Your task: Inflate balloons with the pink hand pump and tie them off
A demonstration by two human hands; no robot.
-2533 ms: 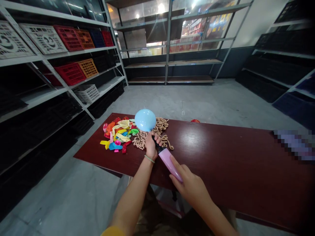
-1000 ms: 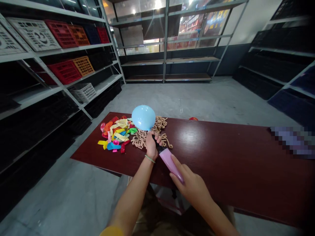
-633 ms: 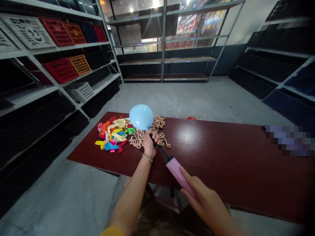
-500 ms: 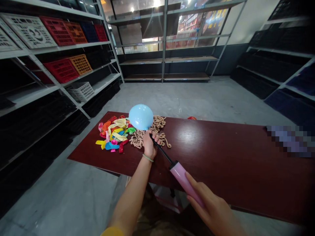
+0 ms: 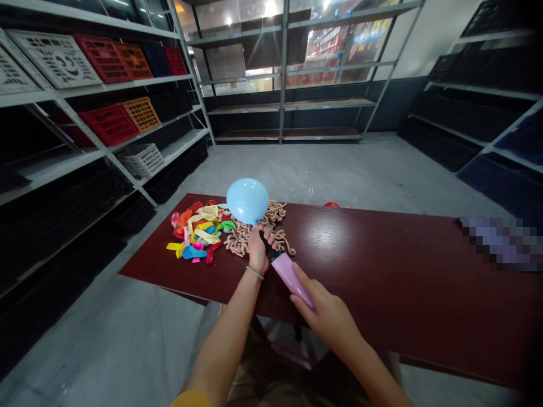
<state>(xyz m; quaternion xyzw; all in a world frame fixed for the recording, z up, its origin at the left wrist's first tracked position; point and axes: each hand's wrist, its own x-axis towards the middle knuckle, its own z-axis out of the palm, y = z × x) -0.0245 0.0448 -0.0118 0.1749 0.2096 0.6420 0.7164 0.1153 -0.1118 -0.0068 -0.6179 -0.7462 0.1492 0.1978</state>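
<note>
A light blue balloon (image 5: 248, 200), partly inflated, sits on the black nozzle end of a pink hand balloon pump (image 5: 292, 278). My left hand (image 5: 258, 249) is closed around that nozzle end and the balloon's neck; the fingers cover where they join. My right hand (image 5: 324, 308) grips the pink barrel, which is pushed up close to the left hand, so little of the black rod shows. Just behind the left hand lies a heap of beige, cord-like curled pieces (image 5: 238, 240). Left of it is a pile of uninflated balloons (image 5: 207, 213) in many colours.
The dark red table (image 5: 382, 271) runs across the view, with a pixelated patch at its right end. Metal shelving with white crates (image 5: 55, 59), red crates (image 5: 108, 123) and orange crates stands at left. A small red object (image 5: 331, 204) shows behind the table's far edge.
My right hand has slid the pink barrel up and left toward my left hand, covering the black rod. The balloon sits slightly further right in view and looks about the same size.
</note>
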